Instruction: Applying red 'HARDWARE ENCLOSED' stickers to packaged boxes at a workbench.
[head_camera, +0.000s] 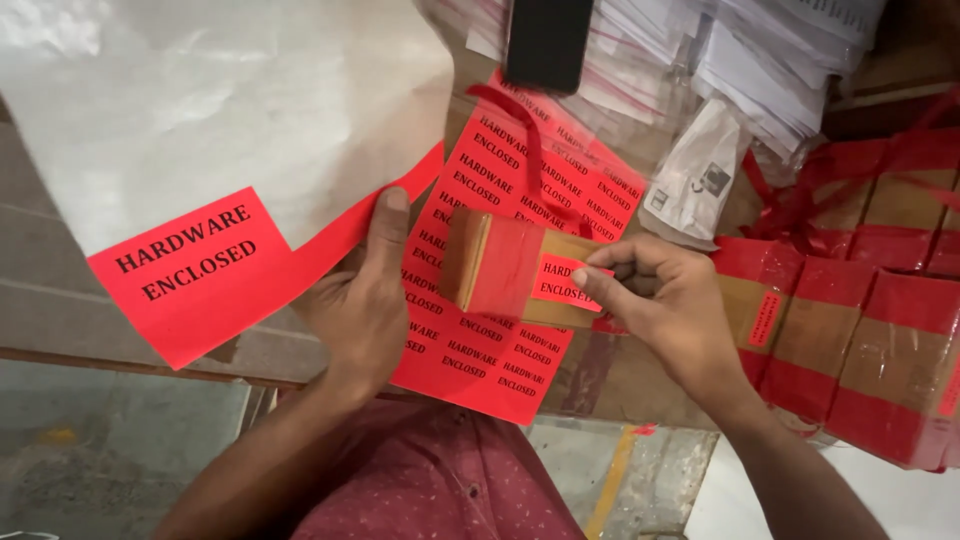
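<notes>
Cluttered table (60, 290), label sheet (480, 350), stacked boxes (880, 360)

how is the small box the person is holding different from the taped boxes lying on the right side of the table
The small cardboard box with red tape is lifted off the table, gripped between the left hand and right hand; the row of red-taped cardboard boxes lies flat, side by side, untouched. The right hand's fingertips press a small red label onto the held box, while one resting box already shows a red label on its side. Both are brown cardboard banded with red tape.
</notes>
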